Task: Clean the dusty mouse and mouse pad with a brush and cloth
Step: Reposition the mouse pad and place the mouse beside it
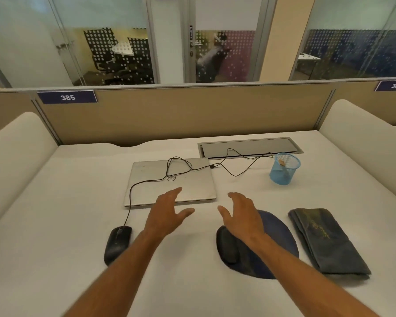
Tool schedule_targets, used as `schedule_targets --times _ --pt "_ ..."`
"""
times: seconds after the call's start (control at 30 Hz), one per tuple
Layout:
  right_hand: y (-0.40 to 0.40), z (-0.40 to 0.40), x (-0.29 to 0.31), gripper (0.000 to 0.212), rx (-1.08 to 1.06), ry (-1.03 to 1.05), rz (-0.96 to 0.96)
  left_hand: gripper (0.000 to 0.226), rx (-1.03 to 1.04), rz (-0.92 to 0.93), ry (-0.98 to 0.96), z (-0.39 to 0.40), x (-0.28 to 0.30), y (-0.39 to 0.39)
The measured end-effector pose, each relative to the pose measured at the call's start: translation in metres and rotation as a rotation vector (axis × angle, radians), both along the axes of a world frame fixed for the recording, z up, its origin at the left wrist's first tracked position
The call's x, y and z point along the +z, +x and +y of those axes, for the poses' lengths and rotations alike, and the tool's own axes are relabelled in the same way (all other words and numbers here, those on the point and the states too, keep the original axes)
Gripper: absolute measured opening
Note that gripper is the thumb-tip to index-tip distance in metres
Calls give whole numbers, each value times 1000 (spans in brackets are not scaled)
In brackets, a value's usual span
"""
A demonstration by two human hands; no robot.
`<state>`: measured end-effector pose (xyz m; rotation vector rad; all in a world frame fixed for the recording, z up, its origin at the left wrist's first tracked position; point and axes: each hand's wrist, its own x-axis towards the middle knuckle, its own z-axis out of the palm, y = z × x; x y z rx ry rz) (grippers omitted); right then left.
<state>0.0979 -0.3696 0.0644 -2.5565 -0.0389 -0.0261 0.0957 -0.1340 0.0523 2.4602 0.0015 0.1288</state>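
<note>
A black wired mouse (117, 244) lies on the white desk at the lower left, its cable running up over the laptop. A dark blue mouse pad (278, 234) with a black wrist rest (227, 245) lies at the lower right. Right of the pad is a folded dark grey cloth (325, 241). A brush handle (282, 162) seems to stick up inside the blue mesh cup (284, 169). My left hand (167, 216) hovers open before the laptop, right of the mouse. My right hand (242, 218) hovers open above the pad's left part. Neither holds anything.
A closed silver laptop (169, 181) lies behind my hands, with the cable looped across its lid. A cable hatch (249, 147) is set into the desk at the back. Padded dividers (16, 156) flank the desk on both sides, and a beige partition stands behind.
</note>
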Motion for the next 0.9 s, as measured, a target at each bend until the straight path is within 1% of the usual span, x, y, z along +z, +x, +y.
schedule_targets --times 0.1,0.2,0.33,0.43,0.5,0.57,0.7,0.9 --pt "-5 58 -4 63 87 57 -49 83 92 -28 -12 49 4 -6" --pt "-14 115 -8 66 165 87 -48 82 180 -22 41 98 1 -17" --pt "-31 179 -15 67 267 73 -14 74 301 49 99 155 -18 -41" --pt "-46 217 -23 68 336 46 28 68 341 130 204 183 -38 -62" --pt "-54 237 -29 68 366 15 43 64 340 212 311 194 -50 -75" --pt "-62 255 -34 68 385 -19 55 61 318 264 370 200 -61 -86" --pt "-74 278 -48 70 436 -89 80 59 292 250 402 201 -71 -97" --pt "-81 295 -63 68 409 -176 124 56 302 239 405 203 -74 -96"
